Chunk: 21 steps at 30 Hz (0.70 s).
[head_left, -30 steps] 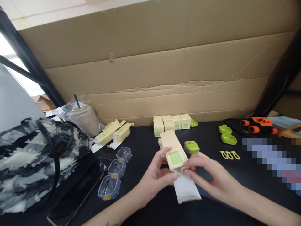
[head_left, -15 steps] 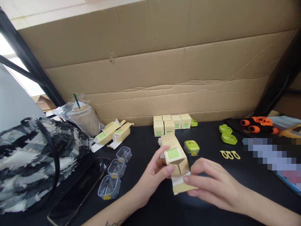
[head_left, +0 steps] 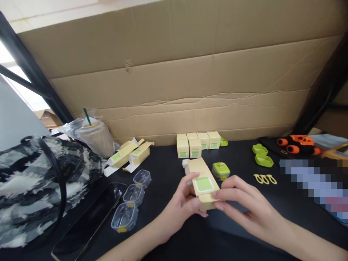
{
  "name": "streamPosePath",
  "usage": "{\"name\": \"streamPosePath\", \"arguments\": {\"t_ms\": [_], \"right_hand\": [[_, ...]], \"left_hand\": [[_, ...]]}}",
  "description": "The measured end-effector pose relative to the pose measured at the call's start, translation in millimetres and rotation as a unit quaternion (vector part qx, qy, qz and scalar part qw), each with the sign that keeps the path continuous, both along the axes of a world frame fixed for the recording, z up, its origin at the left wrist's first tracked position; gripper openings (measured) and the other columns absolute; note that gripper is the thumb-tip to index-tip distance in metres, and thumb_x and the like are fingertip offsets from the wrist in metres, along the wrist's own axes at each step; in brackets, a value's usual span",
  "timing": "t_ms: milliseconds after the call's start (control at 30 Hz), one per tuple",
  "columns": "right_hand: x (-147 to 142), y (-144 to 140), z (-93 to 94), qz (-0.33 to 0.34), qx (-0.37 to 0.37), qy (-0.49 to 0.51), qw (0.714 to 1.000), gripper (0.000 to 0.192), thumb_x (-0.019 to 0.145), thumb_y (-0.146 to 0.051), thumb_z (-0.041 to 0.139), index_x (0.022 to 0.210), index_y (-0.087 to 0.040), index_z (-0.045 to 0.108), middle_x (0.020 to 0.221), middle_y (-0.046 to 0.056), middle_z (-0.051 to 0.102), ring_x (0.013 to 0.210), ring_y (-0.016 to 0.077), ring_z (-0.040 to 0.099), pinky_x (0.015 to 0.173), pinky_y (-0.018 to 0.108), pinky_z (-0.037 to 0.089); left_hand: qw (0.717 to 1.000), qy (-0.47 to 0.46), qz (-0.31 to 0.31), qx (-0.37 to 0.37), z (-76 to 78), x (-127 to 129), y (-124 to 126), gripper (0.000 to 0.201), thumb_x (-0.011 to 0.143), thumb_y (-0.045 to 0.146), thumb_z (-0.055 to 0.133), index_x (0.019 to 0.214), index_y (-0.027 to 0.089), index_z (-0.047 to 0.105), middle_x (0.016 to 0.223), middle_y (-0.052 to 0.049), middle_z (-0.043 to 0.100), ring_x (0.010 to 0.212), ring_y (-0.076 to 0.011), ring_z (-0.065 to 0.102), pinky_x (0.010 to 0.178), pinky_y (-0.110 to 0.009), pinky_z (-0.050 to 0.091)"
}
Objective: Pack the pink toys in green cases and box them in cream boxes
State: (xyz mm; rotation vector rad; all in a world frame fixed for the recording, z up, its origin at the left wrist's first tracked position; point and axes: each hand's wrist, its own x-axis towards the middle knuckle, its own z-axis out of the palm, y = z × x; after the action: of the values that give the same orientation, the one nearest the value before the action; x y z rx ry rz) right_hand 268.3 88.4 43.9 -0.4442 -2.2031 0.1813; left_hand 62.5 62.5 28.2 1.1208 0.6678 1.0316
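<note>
Both hands grip one carton (head_left: 203, 183) low over the worktop (head_left: 168, 170), left hand (head_left: 182, 204) at its near-left side, right hand (head_left: 241, 203) pinching the near end, its long axis pointing away toward the stacked boxes (head_left: 198, 144).

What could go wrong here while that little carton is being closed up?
Both hands, left and right, pinch the carton at its near end, so pressing hard might crease the flap. The green-lidded jar sits right behind it and could get knocked. The phone lies close to the left forearm.
</note>
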Motion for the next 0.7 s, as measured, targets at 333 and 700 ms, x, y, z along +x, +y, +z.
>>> {"name": "streamPosePath", "arguments": {"t_ms": [333,700], "right_hand": [[-3.9,-2.0,-9.3,-0.014,-0.116,0.027,0.993,0.018,0.094,-0.027,0.052,0.112,-0.024,0.048,0.072,-0.002,0.054,0.061,0.0131,0.056,0.057,0.024,0.05],[0.2,3.9,-9.5,0.041,0.007,-0.038,0.998,0.009,0.096,-0.019,0.046,0.089,-0.02,0.052,0.07,0.0,0.059,0.058,0.0129,0.054,0.053,0.024,0.042]], "left_hand": [[0.998,0.021,-0.016,0.051,-6.8,0.5,0.7,0.052,0.076,0.034,0.073,0.121,0.039,0.047,0.106,0.0,0.054,0.079,-0.0116,0.059,0.073,-0.029,0.05],[0.996,0.019,0.018,0.085,-14.0,0.9,0.2,0.083,0.071,0.036,0.077,0.137,0.038,0.026,0.121,-0.007,0.054,0.104,-0.0224,0.057,0.092,-0.04,0.043]]}}
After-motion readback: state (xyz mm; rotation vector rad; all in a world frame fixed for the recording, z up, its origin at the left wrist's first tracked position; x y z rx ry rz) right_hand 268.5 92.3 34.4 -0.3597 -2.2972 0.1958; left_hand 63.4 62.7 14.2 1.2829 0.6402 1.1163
